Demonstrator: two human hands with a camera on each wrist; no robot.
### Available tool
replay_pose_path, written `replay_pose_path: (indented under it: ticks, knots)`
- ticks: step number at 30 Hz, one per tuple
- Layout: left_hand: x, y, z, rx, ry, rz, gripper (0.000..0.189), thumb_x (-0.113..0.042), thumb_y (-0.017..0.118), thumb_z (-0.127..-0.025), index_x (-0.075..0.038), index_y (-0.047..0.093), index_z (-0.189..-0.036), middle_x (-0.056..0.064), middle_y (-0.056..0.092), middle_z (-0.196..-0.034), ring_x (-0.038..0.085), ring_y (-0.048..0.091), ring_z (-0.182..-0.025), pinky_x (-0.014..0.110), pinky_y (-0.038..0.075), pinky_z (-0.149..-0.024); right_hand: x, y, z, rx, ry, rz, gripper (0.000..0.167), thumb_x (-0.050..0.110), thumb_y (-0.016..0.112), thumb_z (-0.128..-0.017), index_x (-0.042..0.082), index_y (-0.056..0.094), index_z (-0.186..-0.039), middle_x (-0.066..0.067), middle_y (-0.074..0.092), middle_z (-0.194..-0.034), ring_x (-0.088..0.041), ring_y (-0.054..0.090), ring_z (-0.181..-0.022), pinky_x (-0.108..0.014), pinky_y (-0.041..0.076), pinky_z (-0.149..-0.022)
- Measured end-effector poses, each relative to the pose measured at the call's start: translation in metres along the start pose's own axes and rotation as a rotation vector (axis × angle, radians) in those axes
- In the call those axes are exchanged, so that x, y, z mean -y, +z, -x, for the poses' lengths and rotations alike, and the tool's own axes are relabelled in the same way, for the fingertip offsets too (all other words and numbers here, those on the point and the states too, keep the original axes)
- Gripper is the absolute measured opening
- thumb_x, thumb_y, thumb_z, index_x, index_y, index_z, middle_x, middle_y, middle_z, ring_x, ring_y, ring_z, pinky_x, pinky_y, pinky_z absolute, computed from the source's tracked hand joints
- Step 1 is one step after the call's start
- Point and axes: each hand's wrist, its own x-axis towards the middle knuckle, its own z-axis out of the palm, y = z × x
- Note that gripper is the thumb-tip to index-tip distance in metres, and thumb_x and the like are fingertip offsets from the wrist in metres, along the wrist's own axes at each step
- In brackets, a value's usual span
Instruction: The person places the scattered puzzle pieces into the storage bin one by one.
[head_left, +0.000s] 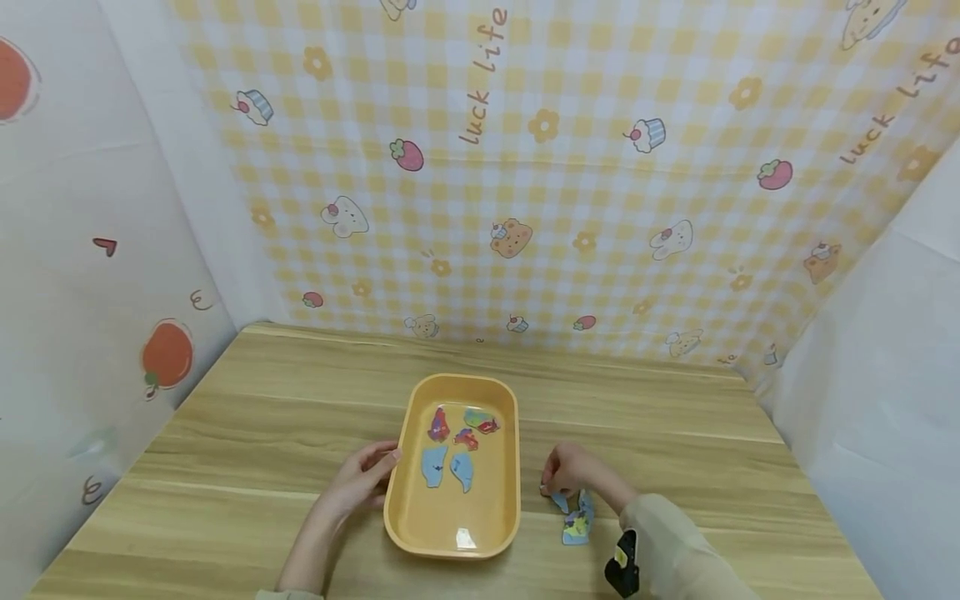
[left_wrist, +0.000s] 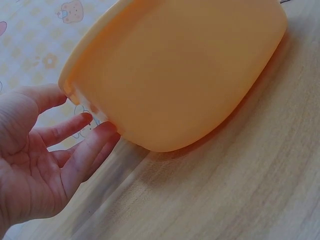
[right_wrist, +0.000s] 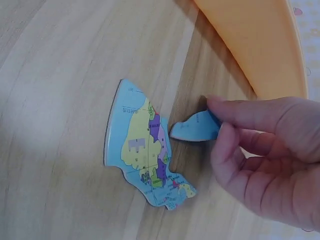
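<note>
My left hand (head_left: 356, 479) holds the left side of a yellow plastic tray (head_left: 514, 467), its thumb at the rim and its other fingers against the outer wall (left_wrist: 185, 75). Between thumb and forefinger, my right hand (right_wrist: 270, 150) pinches a small blue puzzle piece (right_wrist: 195, 126) low over the table. Right beside it lies a larger map puzzle piece (right_wrist: 142, 145), blue around yellow, purple and green areas. Inside the tray are two plain blue pieces (head_left: 434, 467), a red-purple piece (head_left: 438, 425), a small red piece (head_left: 467, 439) and a green-and-red piece (head_left: 482, 420).
The wood-grain table (head_left: 322, 367) reaches back to a yellow checked cloth (head_left: 480, 192) with printed cakes and bears. White cloth hangs along the left (head_left: 90, 333) and right (head_left: 877, 375) sides. A black item (head_left: 622, 565) is on the right sleeve.
</note>
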Motion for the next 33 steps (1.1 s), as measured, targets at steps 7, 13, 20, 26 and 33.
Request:
replay_pose_path:
  ticks: [7,13,20,26,33]
  knots:
    - [0.000,0.000,0.000,-0.003,-0.008,0.002,0.057,-0.031,0.053,-0.092,0.005,0.037,-0.133,0.027,0.049,-0.125,0.019,0.061,-0.094,0.037,0.059,-0.074,0.000,-0.016,-0.001,0.101,-0.085,0.010,0.007,-0.004,0.060,-0.080,-0.003,0.063,-0.073,0.002,0.053,-0.064,-0.008,0.041,-0.055,-0.013,0.035,-0.047]
    - [0.000,0.000,0.001,0.003,-0.006,0.008,0.057,-0.031,0.053,-0.092,0.005,0.037,-0.134,0.026,0.050,-0.125,0.019,0.061,-0.094,0.037,0.059,-0.074,0.009,-0.039,-0.009,0.102,-0.142,-0.118,0.011,0.001,0.055,-0.087,-0.008,0.058,-0.091,-0.007,0.059,-0.077,-0.010,0.052,-0.063,-0.023,0.054,-0.058]
    - [0.000,0.001,0.000,0.002,0.002,0.007,0.057,-0.031,0.053,-0.092,0.006,0.038,-0.133,0.027,0.050,-0.124,0.018,0.061,-0.092,0.037,0.059,-0.073,0.031,-0.057,-0.013,0.108,-0.161,-0.154,0.019,0.005,0.054,-0.090,-0.009,0.056,-0.102,-0.010,0.059,-0.082,-0.011,0.056,-0.069,-0.025,0.055,-0.064]
    - [-0.001,0.000,0.000,0.003,0.003,-0.003,0.058,-0.031,0.053,-0.092,0.007,0.038,-0.133,0.027,0.050,-0.123,0.017,0.061,-0.091,0.037,0.059,-0.073,0.046,-0.060,-0.018,0.110,-0.157,-0.135,0.014,0.007,0.052,-0.091,-0.004,0.055,-0.100,-0.009,0.057,-0.082,-0.013,0.055,-0.071,-0.024,0.054,-0.065]
    - [0.000,0.001,0.001,-0.009,0.001,-0.004,0.057,-0.031,0.054,-0.092,0.006,0.038,-0.133,0.026,0.051,-0.123,0.019,0.062,-0.093,0.037,0.059,-0.073,0.075,-0.048,-0.024,0.086,-0.208,-0.028,0.010,0.009,0.054,-0.090,0.000,0.057,-0.096,-0.008,0.060,-0.085,-0.013,0.055,-0.068,-0.026,0.055,-0.063]
